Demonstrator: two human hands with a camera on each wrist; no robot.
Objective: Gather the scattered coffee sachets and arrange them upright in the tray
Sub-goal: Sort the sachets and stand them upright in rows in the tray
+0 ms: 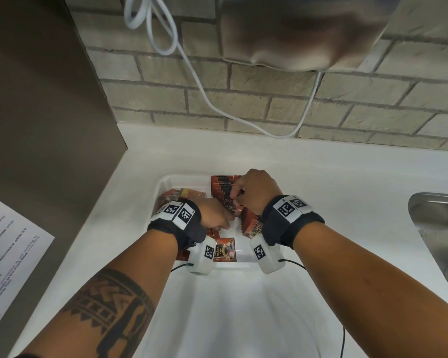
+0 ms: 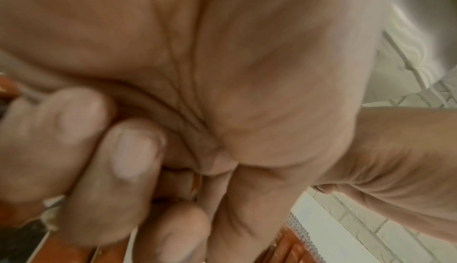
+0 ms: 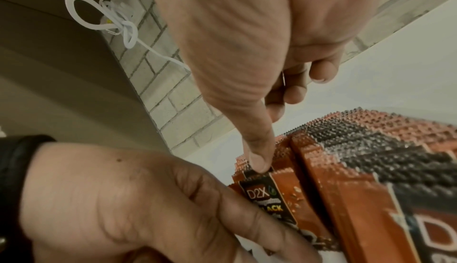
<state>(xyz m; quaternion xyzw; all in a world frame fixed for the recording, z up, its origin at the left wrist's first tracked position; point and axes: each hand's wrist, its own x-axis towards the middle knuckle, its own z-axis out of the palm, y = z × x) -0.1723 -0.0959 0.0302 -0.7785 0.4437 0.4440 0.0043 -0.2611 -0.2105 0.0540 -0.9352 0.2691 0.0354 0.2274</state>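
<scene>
A white tray (image 1: 164, 182) sits on the white counter. A row of upright orange-and-black coffee sachets (image 1: 221, 186) (image 3: 371, 146) stands along its right side. My right hand (image 1: 243, 193) is at the near end of the row, its thumb (image 3: 259, 159) pressing the top edge of the front sachet (image 3: 269, 199) (image 1: 230, 208), with the other fingers curled behind. My left hand (image 1: 217, 219) (image 3: 148, 199) grips the same sachet lower down, fingers curled; its wrist view shows a blurred fist (image 2: 148, 169). Loose sachets lie flat at the tray's left (image 1: 185, 195) and front (image 1: 225, 250).
A steel sink (image 1: 437, 228) is set into the counter at the right. A brown panel (image 1: 49, 125) with a printed sheet (image 1: 8, 254) rises at the left. A white cable (image 1: 192, 81) hangs down the brick wall behind the tray.
</scene>
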